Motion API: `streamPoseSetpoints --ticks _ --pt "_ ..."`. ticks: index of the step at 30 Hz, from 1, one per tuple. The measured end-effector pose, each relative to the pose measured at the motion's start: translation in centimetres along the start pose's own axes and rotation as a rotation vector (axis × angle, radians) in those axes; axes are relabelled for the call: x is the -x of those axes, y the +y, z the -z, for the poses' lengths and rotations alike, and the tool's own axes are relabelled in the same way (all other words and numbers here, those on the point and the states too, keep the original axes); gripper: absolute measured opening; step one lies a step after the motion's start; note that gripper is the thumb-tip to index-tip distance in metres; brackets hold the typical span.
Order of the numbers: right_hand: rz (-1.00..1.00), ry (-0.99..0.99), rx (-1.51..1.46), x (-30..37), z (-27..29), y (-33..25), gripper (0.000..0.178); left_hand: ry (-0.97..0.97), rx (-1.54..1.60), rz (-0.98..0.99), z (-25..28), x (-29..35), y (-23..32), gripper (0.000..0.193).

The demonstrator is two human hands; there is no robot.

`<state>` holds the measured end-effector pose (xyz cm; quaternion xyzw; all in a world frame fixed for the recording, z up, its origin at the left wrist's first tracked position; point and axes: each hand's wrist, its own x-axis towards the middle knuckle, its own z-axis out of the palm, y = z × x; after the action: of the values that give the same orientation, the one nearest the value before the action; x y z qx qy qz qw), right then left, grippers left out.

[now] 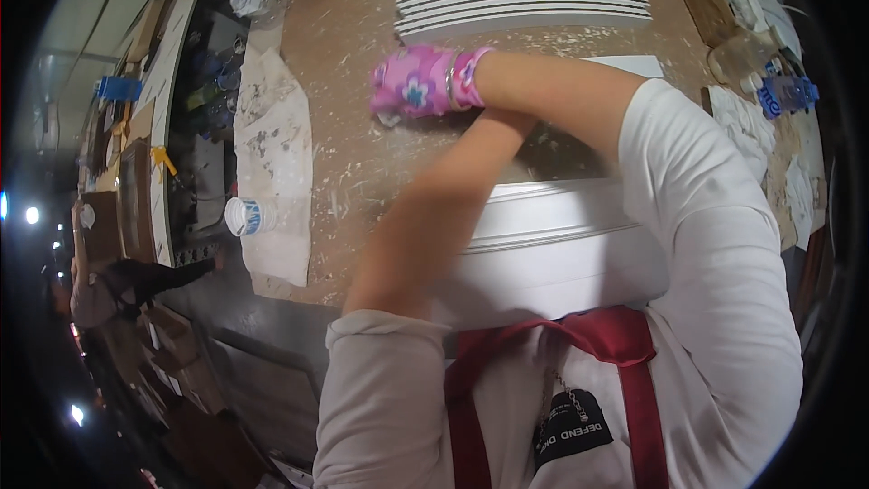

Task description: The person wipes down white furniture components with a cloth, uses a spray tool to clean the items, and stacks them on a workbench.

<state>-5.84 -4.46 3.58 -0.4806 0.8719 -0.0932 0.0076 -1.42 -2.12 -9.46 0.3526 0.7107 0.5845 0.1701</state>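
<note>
Cloth: a stained white cloth [273,163] hangs over the workbench's [362,27] left edge
Bottle: a clear plastic bottle [249,215] lies on that cloth, white cap toward the left edge
Right hand: the right hand [418,81] in a pink flowered glove presses on the bench mid-surface, fingers curled; whether it holds anything I cannot tell
Left hand: hidden beneath the crossed right forearm, grip unreadable
Moulding: a white moulded panel [552,235] lies at the near edge
Strips: white curved strips [525,7] sit toward the far edge
</note>
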Motion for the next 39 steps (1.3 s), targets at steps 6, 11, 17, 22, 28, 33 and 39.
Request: streamPoseSetpoints --ticks 6,11,17,22,28,33,39 --pt "-0.364 -0.141 -0.076 -0.2 1.5 2.2 0.022 0.055 -0.768 -0.202 -0.1 -0.3 4.2 0.038" --pt "-0.774 0.245 -0.430 5.6 4.8 1.5 0.028 0.105 -1.095 -0.240 0.7 -1.1 3.7 0.032" --pt "-0.599 0.415 -0.339 25.0 8.8 4.5 0.035 -0.201 -0.937 -0.057 4.3 -0.1 7.1 0.039" --pt "-0.971 0.843 -0.548 40.7 9.9 -0.9 0.036 -0.307 -0.676 -0.067 6.0 3.0 17.1 0.038" --pt "-1.137 0.978 -0.692 47.9 2.6 -2.9 0.037 -0.533 -0.625 0.074 4.7 8.8 23.3 0.043" --pt "-1.227 0.958 -0.656 47.6 -1.3 -3.2 0.038 -0.764 -0.470 0.281 5.7 4.5 23.4 0.049" --pt "-1.173 1.150 -1.041 43.7 0.7 -1.6 0.039 -0.127 -1.252 -0.214 5.0 -4.3 12.2 0.065"
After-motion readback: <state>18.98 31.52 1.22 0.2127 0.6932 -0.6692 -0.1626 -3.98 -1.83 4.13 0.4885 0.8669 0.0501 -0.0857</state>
